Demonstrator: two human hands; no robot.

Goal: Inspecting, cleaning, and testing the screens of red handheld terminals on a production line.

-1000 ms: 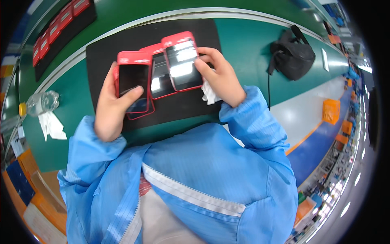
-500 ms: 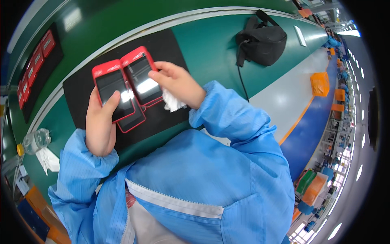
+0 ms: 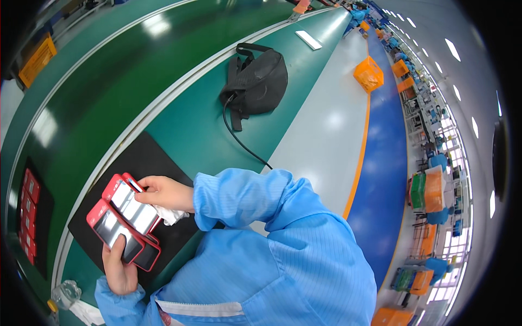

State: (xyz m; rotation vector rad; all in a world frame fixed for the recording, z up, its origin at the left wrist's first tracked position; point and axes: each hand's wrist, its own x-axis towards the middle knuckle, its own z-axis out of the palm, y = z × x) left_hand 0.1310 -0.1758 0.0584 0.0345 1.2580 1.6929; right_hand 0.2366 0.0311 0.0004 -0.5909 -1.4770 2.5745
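Note:
Two red-framed handheld devices with dark, glossy screens are held side by side over a black mat (image 3: 157, 155). My left hand (image 3: 118, 266) is closed on the left device (image 3: 112, 227), thumb pressed on its screen. My right hand (image 3: 163, 193) is closed at the upper right edge of the right device (image 3: 130, 209), thumb and fingers together. A small red-and-white edge (image 3: 132, 182) shows by its fingertips; what it belongs to is unclear. A crumpled white cloth (image 3: 171, 214) hangs below my right palm. Another red-rimmed dark piece (image 3: 148, 258) lies partly hidden under the left device.
A black bag (image 3: 258, 81) with a cable stands farther along the green bench (image 3: 190, 130). Several red items (image 3: 30, 204) lie on a dark tray at far left. A clear bottle (image 3: 66, 293) and white tissue (image 3: 88, 312) are near left. An orange crate (image 3: 368, 74) sits beyond.
The view has turned right, so bench, mat and hands appear lower and farther left. My right hand now grips near the right device's top corner, where a red-and-white edge shows.

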